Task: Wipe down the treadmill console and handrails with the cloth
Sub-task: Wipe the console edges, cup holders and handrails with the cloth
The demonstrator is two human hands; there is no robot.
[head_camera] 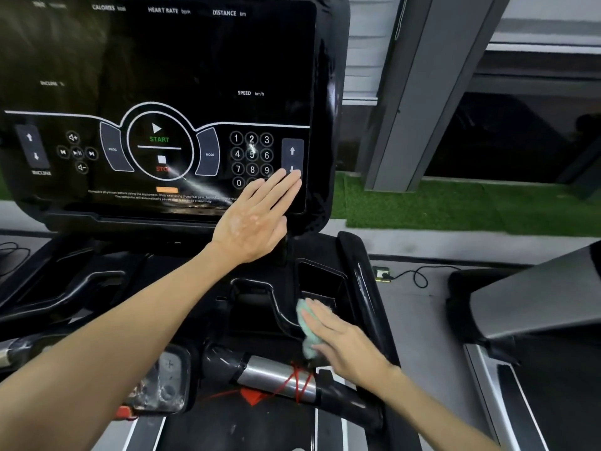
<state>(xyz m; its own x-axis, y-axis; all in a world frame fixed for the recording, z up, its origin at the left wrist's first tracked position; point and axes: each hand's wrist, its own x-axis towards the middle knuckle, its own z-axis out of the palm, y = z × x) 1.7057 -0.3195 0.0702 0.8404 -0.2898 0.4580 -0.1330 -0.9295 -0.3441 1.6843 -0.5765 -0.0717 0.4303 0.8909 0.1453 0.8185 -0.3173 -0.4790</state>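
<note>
The treadmill's glossy black console (156, 76) fills the upper left, with START, STOP, a number pad and arrow keys. My left hand (257, 216) lies flat and empty against its lower right corner, fingers stretched over the speed arrow key. Below it, my right hand (338, 340) presses a pale green cloth (307, 330) onto the black tray area (322, 281) right of the cup holder. A silver and black front handrail (276, 375) runs across under the cloth, with a red cord wound around it.
A small control pad (166, 379) sits on the handrail's left part. The right side rail (361, 278) rises beside the tray. Another treadmill (527, 307) stands to the right. A cable and socket (383, 275) lie on the grey floor, green turf (455, 206) beyond.
</note>
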